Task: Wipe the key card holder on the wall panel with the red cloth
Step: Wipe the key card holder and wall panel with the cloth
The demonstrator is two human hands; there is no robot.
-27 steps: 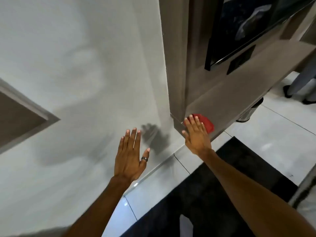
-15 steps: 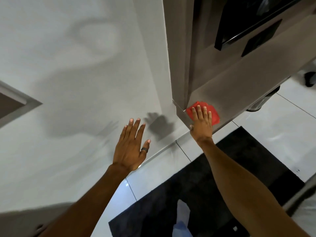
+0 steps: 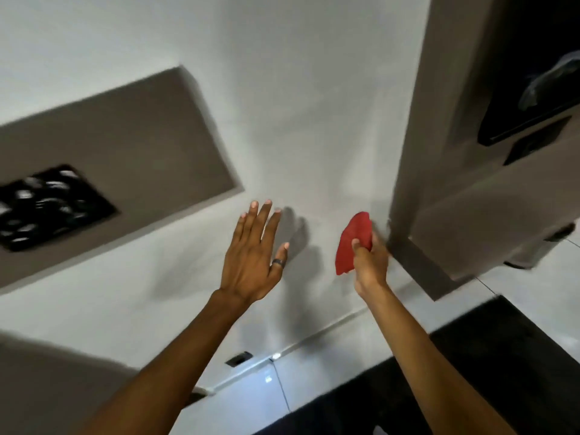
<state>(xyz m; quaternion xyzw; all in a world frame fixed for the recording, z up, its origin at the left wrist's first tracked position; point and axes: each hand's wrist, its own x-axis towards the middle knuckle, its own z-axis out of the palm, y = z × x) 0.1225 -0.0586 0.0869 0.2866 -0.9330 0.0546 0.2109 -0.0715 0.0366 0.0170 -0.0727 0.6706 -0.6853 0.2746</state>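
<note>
Two hands are raised before the white wall (image 3: pixel 298 89): the left hand (image 3: pixel 254 262) open with fingers spread and holding nothing, the right hand (image 3: pixel 370 262) pinching the red cloth (image 3: pixel 353 243). A dark rectangular plate (image 3: pixel 53 208), judged to be the key card holder though too blurred to confirm, sits in the grey wall panel (image 3: pixel 125 146) near the panel's left edge, its long axis tilted. It lies up and well to the left of the cloth, nearer the empty left hand, so the right hand must cross over.

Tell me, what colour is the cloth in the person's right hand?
Plain red, no pattern; the head view shows the cloth gripped in the right hand.
</note>
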